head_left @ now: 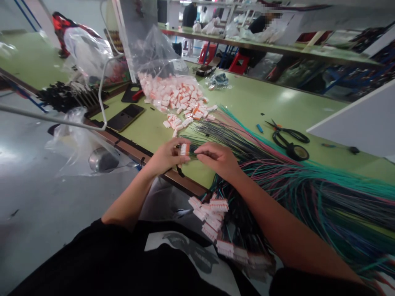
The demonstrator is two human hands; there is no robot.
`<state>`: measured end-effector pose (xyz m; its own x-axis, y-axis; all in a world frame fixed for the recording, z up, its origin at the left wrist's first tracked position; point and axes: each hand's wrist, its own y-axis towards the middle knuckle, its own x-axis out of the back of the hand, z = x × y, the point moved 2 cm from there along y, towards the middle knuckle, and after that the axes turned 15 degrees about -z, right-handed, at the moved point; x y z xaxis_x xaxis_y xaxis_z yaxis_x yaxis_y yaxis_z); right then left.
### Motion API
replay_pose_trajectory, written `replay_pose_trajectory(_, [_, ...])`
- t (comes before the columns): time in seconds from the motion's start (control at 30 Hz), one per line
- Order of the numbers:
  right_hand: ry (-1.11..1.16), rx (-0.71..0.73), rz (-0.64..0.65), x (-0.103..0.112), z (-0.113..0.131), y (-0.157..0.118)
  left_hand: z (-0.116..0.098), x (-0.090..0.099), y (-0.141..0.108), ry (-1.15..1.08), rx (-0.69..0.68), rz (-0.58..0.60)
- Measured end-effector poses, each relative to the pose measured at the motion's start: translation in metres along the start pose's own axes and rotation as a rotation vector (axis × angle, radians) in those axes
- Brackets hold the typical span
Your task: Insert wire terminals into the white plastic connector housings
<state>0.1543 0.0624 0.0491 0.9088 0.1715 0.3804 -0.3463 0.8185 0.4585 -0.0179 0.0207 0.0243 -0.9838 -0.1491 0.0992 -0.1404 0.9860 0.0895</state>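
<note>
Between the thumb and fingers of my left hand [166,157] is a white and orange connector housing [184,149]. Just to its right, my right hand [219,159] pinches a thin dark wire [195,150] whose end points at the housing. Whether the wire enters the housing cannot be made out. Beyond both hands, long black, pink and green wires [234,142] lie in a bundle across the green table. Finished-looking white connectors [212,213] on dark wires hang over the near edge, below my right forearm.
A clear bag spills loose connector housings [182,96] onto the table [259,98]. A phone [126,117] lies at left beside a bent metal rod [101,90]. Scissors [288,135] and black tape [297,152] sit at right. People work at a far bench [216,36].
</note>
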Motion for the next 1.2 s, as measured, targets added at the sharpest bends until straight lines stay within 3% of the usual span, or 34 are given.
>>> replay_pose_trajectory(0.1, [-0.042,0.095,-0.034,0.002,0.004,0.001,0.012,-0.014,-0.004,-0.216,0.011,0.076])
replay_pose_trajectory(0.23, [-0.13,0.083,-0.051,0.005,0.006,0.001,0.026,-0.02,0.003,-0.298,-0.027,0.089])
replay_pose_trajectory(0.47, [-0.232,0.015,-0.034,0.005,0.01,-0.001,0.032,-0.017,0.004,-0.25,-0.085,0.071])
replay_pose_trajectory(0.83, [-0.34,0.045,-0.056,0.005,0.009,-0.001,0.026,-0.015,0.001,-0.241,-0.06,0.03])
replay_pose_trajectory(1.2, [-0.466,0.094,-0.059,0.004,0.008,-0.002,0.023,-0.013,-0.002,-0.11,-0.167,-0.076])
